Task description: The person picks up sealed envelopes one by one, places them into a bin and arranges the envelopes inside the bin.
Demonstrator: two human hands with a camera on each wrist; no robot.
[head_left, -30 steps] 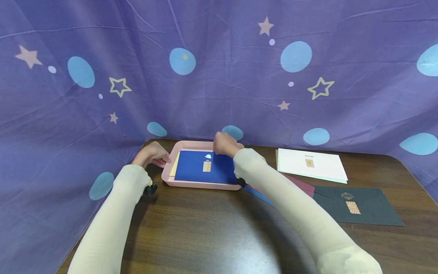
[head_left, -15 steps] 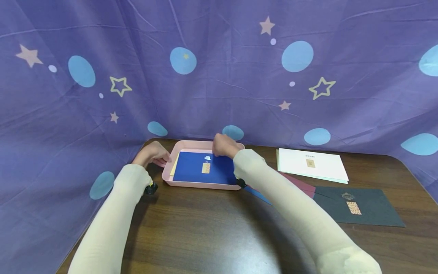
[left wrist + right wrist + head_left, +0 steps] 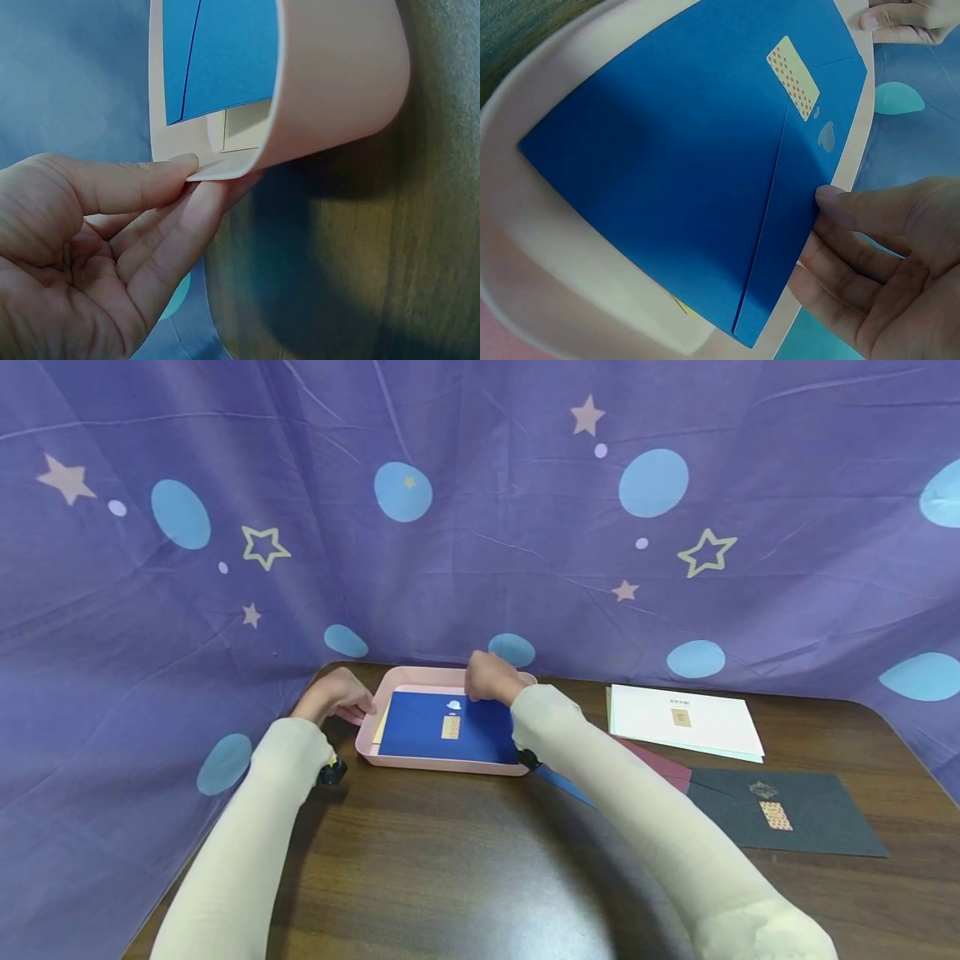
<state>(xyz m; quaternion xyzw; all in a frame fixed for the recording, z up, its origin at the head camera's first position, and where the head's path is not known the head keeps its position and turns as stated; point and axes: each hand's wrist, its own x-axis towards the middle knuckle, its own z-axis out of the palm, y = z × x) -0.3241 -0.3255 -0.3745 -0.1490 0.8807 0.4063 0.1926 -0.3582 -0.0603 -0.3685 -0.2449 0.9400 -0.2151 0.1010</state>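
A pink tray (image 3: pixel 438 763) sits at the table's far left. A blue envelope (image 3: pixel 420 735) with a patterned sticker (image 3: pixel 451 727) lies in it on top of a yellow envelope (image 3: pixel 383 724). My left hand (image 3: pixel 341 697) pinches the tray's left rim (image 3: pixel 225 166), thumb on top and fingers beneath. My right hand (image 3: pixel 486 681) is at the tray's far side, its thumb (image 3: pixel 832 196) on the far edge of the blue envelope (image 3: pixel 690 187) and its fingers curled below that edge. A sliver of the yellow envelope (image 3: pixel 682 306) shows under the blue one.
To the right lie a stack of white envelopes (image 3: pixel 682 720), a maroon envelope (image 3: pixel 652 764), a blue one (image 3: pixel 570 787) partly under my right arm, and a dark grey envelope (image 3: pixel 783 810). A purple starred curtain (image 3: pixel 480 527) hangs behind and to the left.
The blue envelope has shifted slightly left and settled flatter in the tray. Both hands have kept their places.
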